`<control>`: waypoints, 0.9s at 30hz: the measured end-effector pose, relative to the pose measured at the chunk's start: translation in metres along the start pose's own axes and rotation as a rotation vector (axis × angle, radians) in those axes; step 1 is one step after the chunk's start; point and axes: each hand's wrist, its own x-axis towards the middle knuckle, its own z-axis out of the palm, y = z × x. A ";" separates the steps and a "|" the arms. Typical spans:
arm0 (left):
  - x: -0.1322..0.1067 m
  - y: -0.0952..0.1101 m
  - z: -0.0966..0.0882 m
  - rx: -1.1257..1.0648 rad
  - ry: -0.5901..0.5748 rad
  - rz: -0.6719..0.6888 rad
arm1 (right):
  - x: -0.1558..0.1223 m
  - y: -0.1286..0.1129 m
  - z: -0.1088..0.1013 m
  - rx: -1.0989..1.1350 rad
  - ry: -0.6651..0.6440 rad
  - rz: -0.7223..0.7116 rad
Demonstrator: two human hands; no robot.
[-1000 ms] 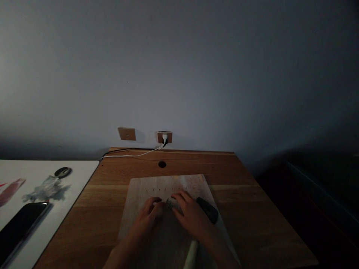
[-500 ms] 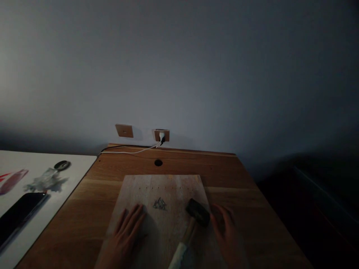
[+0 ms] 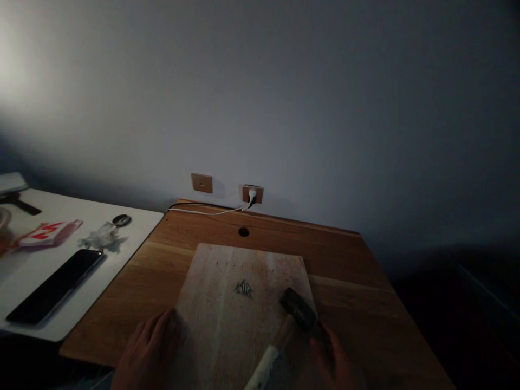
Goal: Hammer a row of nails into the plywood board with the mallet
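A pale wooden board (image 3: 219,325) lies on the brown wooden table. My left hand (image 3: 148,346) is at the board's left edge, its fingers bent and close together against that edge; the fingertips are partly hidden in shadow. By the right edge is my right hand (image 3: 335,357), a little blurred, with thumb and forefinger apart just below the hammer head and nothing seen between them. The hammer (image 3: 298,310) rests slantwise on the board, its wrapped handle toward me. A small pile of nails (image 3: 243,288) sits near the board's middle, below a row of small dark marks.
Left of the wooden table (image 3: 357,303) stands a white table (image 3: 134,211). On it are a black phone (image 3: 57,286), a crumpled clear plastic bag (image 3: 102,235), a dark round object (image 3: 122,220) and a red-and-white packet (image 3: 49,234). Cables run to a wall socket (image 3: 252,194).
My left hand has moved from lying flat on the board to its left edge. My right hand has shifted slightly toward me. The view has turned left, showing more of the white table.
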 end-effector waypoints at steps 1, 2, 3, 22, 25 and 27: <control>0.001 -0.001 0.001 -0.022 -0.004 -0.014 | -0.001 -0.004 0.001 -0.014 0.022 -0.004; 0.003 -0.002 0.001 -0.040 -0.011 -0.023 | -0.002 -0.009 0.004 -0.025 0.040 -0.009; 0.007 -0.003 0.002 -0.051 -0.021 -0.025 | -0.004 -0.015 0.009 -0.024 0.054 -0.013; 0.072 -0.144 -0.044 0.096 0.079 -0.133 | -0.029 -0.183 0.128 0.067 -0.132 -0.100; 0.071 -0.151 -0.042 0.077 0.083 -0.117 | -0.029 -0.185 0.129 0.101 -0.135 -0.097; 0.070 -0.151 -0.041 0.057 0.083 -0.114 | -0.029 -0.184 0.129 0.124 -0.136 -0.096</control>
